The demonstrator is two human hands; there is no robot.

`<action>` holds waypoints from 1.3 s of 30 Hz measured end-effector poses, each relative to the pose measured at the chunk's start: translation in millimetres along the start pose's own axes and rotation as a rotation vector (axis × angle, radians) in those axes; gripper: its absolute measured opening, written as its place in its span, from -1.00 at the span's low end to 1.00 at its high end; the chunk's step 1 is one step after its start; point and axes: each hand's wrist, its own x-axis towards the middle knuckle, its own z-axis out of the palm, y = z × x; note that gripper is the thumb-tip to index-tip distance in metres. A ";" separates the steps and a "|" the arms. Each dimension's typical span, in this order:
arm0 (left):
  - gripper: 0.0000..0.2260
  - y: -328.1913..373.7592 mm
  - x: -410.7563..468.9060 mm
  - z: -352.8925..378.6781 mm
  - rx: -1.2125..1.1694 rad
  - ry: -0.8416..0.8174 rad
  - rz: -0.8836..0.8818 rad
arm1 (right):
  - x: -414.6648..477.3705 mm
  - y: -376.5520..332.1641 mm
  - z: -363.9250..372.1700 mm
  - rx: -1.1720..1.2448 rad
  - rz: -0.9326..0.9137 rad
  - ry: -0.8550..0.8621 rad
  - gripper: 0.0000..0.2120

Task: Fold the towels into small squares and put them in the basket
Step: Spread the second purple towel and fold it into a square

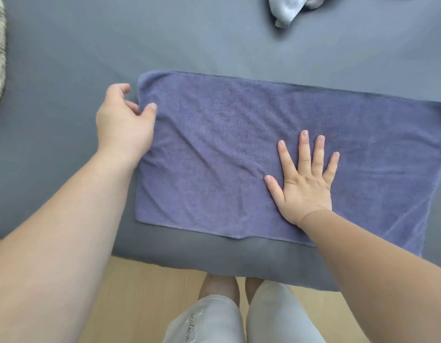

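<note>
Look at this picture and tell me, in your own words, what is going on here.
A person stands at a grey-covered surface with a purple towel spread out on it. Their right hand lies flat on the towel, fingers spread, pressing it down. Their left hand pinches the towel's left edge, seemingly ready to fold it over. A crumpled light blue towel waits at the far side. No basket is in view.

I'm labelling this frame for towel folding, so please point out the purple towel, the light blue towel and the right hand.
purple towel (227, 149), head view, its flat middle.
light blue towel (286, 8), head view, its crumpled fold.
right hand (306, 186), head view, back of the hand.
</note>
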 end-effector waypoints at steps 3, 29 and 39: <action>-0.52 -8.6 -20.8 7.4 0.080 0.010 -0.048 | 0.5 0.6 -0.1 0.012 -0.005 -0.001 -0.31; -0.62 -85.6 -102.3 -33.3 0.067 -0.067 0.006 | -12.1 -6.4 -26.3 0.112 -0.068 0.094 -0.26; -0.66 -115.1 -92.8 -55.1 -0.098 -0.377 -0.056 | 29.9 -186.5 -67.0 0.300 -0.381 0.209 -0.40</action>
